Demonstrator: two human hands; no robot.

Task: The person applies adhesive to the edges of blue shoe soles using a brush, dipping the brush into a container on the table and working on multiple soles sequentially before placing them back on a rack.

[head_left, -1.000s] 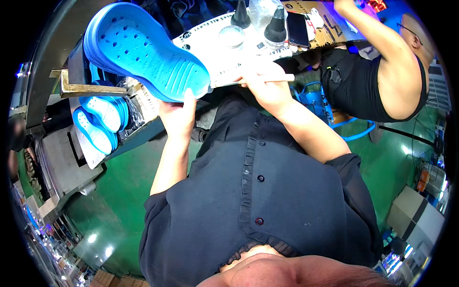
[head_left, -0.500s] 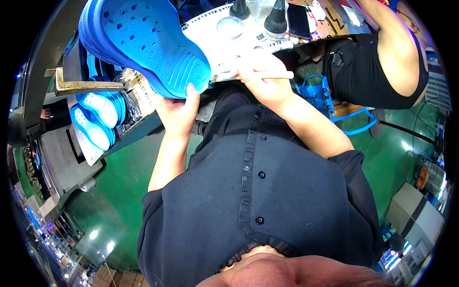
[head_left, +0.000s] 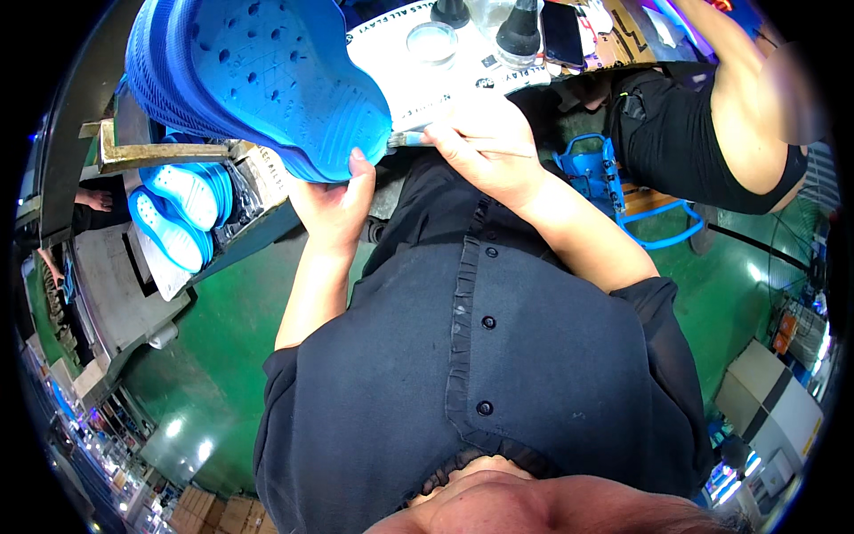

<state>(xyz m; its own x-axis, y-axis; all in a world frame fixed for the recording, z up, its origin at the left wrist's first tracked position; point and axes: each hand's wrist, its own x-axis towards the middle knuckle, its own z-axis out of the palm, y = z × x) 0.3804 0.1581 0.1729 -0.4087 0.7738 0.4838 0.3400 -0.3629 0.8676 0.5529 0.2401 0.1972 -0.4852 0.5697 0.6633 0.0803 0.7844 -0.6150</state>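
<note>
Left hand [head_left: 334,209]: gripping a blue perforated shoe sole [head_left: 289,84] by its near end, thumb uppermost, at the worktable [head_left: 391,76]. Right hand [head_left: 494,151]: pinching a brush [head_left: 409,139], bristles pointing at that end. Beyond: round clear dish [head_left: 433,43], black-topped bottle [head_left: 518,36], smartphone [head_left: 562,36], all resting there.

The left forearm [head_left: 311,298] reached nearly straight from a dark sleeve [head_left: 283,383] toward the near edge of the bench [head_left: 387,71]. The left hand [head_left: 331,212] was closed in a grip, thumb [head_left: 360,173] extended on top, the other fingers hidden beneath. The right forearm [head_left: 592,240] slanted inward, wrist almost in line. The right hand [head_left: 494,151] was pinched, thumb against fingers, apart from the left and slightly farther out.
</note>
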